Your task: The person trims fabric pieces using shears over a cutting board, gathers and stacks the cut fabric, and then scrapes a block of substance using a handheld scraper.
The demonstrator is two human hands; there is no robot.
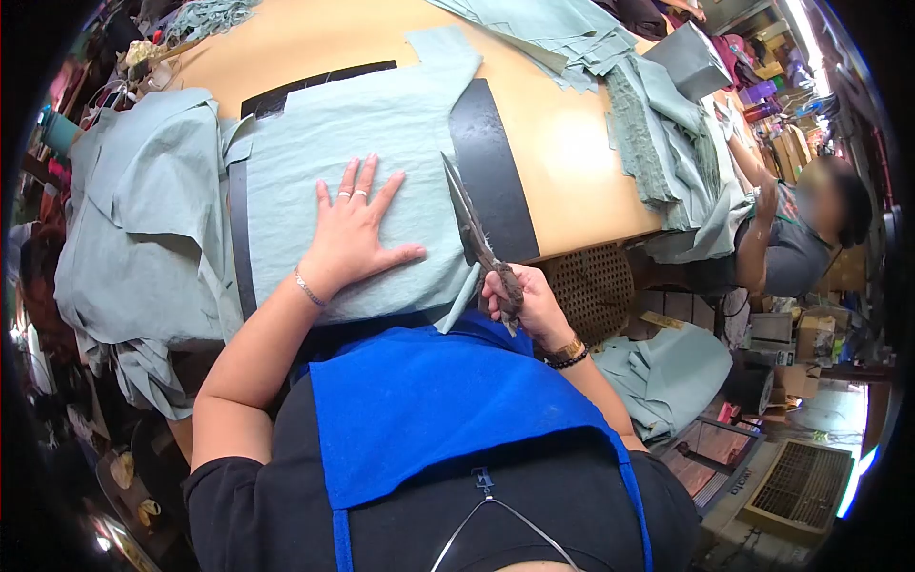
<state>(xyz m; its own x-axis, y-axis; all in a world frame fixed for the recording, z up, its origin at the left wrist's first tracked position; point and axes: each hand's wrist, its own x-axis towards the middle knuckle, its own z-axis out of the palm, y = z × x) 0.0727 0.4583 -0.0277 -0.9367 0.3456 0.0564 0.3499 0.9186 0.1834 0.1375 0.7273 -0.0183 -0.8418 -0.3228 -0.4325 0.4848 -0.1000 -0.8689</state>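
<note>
A pale green fabric piece [381, 114] lies spread over a black board [496, 162] on the table in front of me. My left hand [353, 229] rests flat on the fabric with its fingers spread. Held in my right hand [534, 305] is a pair of large scissors [467, 219], its handles wrapped in worn cloth. The blades point away from me along the fabric's right edge. A narrow strip of the same fabric [461, 300] hangs at the near right corner, beside the scissors.
Piled green fabric [152, 210] stands at the left, with a stack of cut pieces [658, 143] at the right table edge. More sheets [553, 33] lie at the back. A co-worker [801, 229] is at the right. A woven chair [591, 291] stands below the table edge.
</note>
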